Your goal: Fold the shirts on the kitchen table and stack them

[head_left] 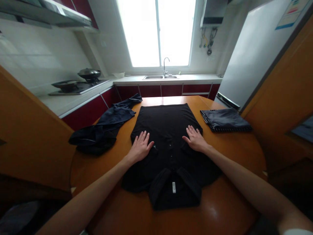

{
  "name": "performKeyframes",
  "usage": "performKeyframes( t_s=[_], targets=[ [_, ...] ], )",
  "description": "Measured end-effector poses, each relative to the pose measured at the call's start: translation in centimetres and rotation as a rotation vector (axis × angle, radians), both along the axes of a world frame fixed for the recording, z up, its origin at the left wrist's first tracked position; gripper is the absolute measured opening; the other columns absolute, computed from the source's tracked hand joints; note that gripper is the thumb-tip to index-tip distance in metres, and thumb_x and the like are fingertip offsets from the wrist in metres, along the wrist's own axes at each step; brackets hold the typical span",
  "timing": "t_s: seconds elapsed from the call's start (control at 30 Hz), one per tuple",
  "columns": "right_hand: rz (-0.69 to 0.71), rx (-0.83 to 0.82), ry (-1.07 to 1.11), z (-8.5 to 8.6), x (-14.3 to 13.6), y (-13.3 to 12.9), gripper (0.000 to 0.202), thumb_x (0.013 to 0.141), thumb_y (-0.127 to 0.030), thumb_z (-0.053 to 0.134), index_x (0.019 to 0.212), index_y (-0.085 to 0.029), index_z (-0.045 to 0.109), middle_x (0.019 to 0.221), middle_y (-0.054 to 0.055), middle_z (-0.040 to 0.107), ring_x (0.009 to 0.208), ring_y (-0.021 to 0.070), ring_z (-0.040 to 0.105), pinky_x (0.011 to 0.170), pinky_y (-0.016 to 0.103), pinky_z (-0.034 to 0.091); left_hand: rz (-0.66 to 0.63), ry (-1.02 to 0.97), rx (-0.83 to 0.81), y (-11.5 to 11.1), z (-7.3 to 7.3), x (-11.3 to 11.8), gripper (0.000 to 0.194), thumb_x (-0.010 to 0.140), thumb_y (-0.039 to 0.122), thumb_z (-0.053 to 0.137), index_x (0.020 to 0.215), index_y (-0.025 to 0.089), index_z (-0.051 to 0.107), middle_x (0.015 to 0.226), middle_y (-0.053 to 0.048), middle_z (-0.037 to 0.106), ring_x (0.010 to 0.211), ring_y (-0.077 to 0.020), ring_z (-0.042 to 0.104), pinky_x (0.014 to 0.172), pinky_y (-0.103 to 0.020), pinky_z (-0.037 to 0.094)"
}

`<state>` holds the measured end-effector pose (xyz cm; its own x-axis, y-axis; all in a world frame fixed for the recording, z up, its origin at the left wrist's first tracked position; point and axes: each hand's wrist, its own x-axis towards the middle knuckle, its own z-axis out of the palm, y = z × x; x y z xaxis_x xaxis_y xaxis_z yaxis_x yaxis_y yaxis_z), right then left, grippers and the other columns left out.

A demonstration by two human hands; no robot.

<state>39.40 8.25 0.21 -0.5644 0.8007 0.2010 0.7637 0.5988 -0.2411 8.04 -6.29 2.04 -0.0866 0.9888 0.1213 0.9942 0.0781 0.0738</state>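
A black polo shirt (168, 120) lies spread front side up on the wooden table, its collar towards me and its hem towards the window. A small white label shows inside the collar. My left hand (140, 147) rests flat on the shirt's left part, fingers stretched out. On the right part lies my right hand (195, 139), also flat with its fingers extended and the thumb apart. Both palms press on the cloth without gripping it. The sleeves lie partly under my hands and forearms.
Rumpled dark clothes (105, 125) lie along the left edge of the round wooden table (220, 209). A folded dark garment (226, 119) sits at the right. Behind are a counter with a sink (161, 77), a stove with pans (89, 73), and a fridge (246, 55).
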Motion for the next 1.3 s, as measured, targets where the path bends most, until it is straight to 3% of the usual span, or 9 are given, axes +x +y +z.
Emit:
performKeyframes(
  t_s=[0.17, 0.37, 0.57, 0.67, 0.77, 0.9, 1.03, 1.17, 1.3],
  targets=[
    [-0.098, 0.018, 0.042, 0.1, 1.1, 1.6, 0.080, 0.101, -0.063, 0.021, 0.156, -0.006, 0.031, 0.164, 0.020, 0.024, 0.154, 0.0293, 0.016, 0.123, 0.051, 0.013, 0.000, 0.008, -0.021, 0.0, 0.2, 0.0, 0.069, 0.103, 0.053, 0.024, 0.155, 0.009, 0.035, 0.164, -0.017, 0.024, 0.154, -0.0303, 0.017, 0.122, -0.051, 0.020],
    [-0.261, -0.142, -0.042, -0.1, 3.2, 4.0, 0.080, 0.101, -0.062, 0.021, 0.156, -0.005, 0.031, 0.165, 0.020, 0.020, 0.154, 0.0306, 0.016, 0.122, 0.055, 0.013, 0.002, 0.010, -0.035, 0.0, 0.4, 0.1, 0.070, 0.103, 0.054, 0.024, 0.155, 0.007, 0.035, 0.165, -0.018, 0.023, 0.154, -0.0305, 0.017, 0.122, -0.051, 0.019],
    [-0.355, -0.068, 0.003, -0.5, 3.4, 4.5, 0.080, 0.101, -0.060, 0.019, 0.155, -0.002, 0.033, 0.162, 0.024, 0.027, 0.152, 0.0321, 0.022, 0.121, 0.052, 0.018, -0.014, -0.012, 0.011, 0.2, 0.3, -0.4, 0.067, 0.104, 0.052, 0.023, 0.154, 0.009, 0.036, 0.163, -0.016, 0.029, 0.153, -0.0294, 0.021, 0.122, -0.051, 0.021],
    [-0.292, 0.043, 0.030, -0.4, 3.1, 4.6, 0.078, 0.102, -0.057, 0.017, 0.154, 0.000, 0.032, 0.163, 0.022, 0.026, 0.153, 0.0296, 0.019, 0.122, 0.048, 0.016, 0.033, 0.001, 0.039, 0.5, 0.2, -1.0, 0.066, 0.105, 0.050, 0.023, 0.154, 0.008, 0.035, 0.162, -0.016, 0.031, 0.153, -0.0297, 0.022, 0.122, -0.052, 0.021],
    [-0.214, 0.001, -0.025, -0.4, 2.8, 4.6, 0.075, 0.102, -0.056, 0.020, 0.155, -0.003, 0.033, 0.164, 0.018, 0.025, 0.153, 0.0276, 0.017, 0.123, 0.048, 0.015, 0.069, 0.016, -0.005, 0.6, 0.1, -1.4, 0.068, 0.104, 0.051, 0.023, 0.155, 0.008, 0.034, 0.163, -0.016, 0.028, 0.153, -0.0309, 0.021, 0.122, -0.053, 0.019],
    [-0.249, -0.103, -0.089, -0.7, 2.7, 4.7, 0.073, 0.102, -0.056, 0.022, 0.155, -0.006, 0.035, 0.164, 0.017, 0.025, 0.153, 0.0282, 0.018, 0.122, 0.051, 0.016, 0.095, -0.001, -0.055, 0.7, 0.1, -1.4, 0.068, 0.104, 0.053, 0.024, 0.157, 0.011, 0.030, 0.165, -0.014, 0.023, 0.153, -0.0316, 0.019, 0.122, -0.053, 0.016],
    [-0.277, -0.046, -0.050, -0.4, 2.7, 4.4, 0.070, 0.103, -0.051, 0.022, 0.153, -0.004, 0.037, 0.162, 0.019, 0.029, 0.152, 0.0293, 0.022, 0.122, 0.052, 0.018, 0.101, -0.004, -0.039, 0.4, 0.5, -1.1, 0.067, 0.104, 0.052, 0.026, 0.156, 0.010, 0.032, 0.164, -0.015, 0.026, 0.152, -0.0323, 0.022, 0.122, -0.054, 0.016],
    [-0.252, 0.118, 0.003, 0.1, 2.3, 3.6, 0.066, 0.104, -0.047, 0.024, 0.151, -0.003, 0.039, 0.160, 0.019, 0.034, 0.152, 0.0300, 0.023, 0.122, 0.054, 0.015, 0.008, 0.049, 0.102, 0.2, 1.1, -0.5, 0.064, 0.105, 0.048, 0.028, 0.154, 0.007, 0.037, 0.162, -0.016, 0.031, 0.153, -0.0301, 0.022, 0.123, -0.052, 0.016],
    [-0.123, 0.081, -0.047, -0.3, 1.6, 3.1, 0.067, 0.103, -0.049, 0.026, 0.152, -0.004, 0.039, 0.161, 0.017, 0.033, 0.152, 0.0288, 0.023, 0.122, 0.053, 0.017, -0.092, 0.008, 0.074, 0.2, 0.9, 0.2, 0.065, 0.105, 0.049, 0.029, 0.154, 0.008, 0.037, 0.163, -0.016, 0.030, 0.153, -0.0280, 0.021, 0.122, -0.049, 0.021]
  ],
)
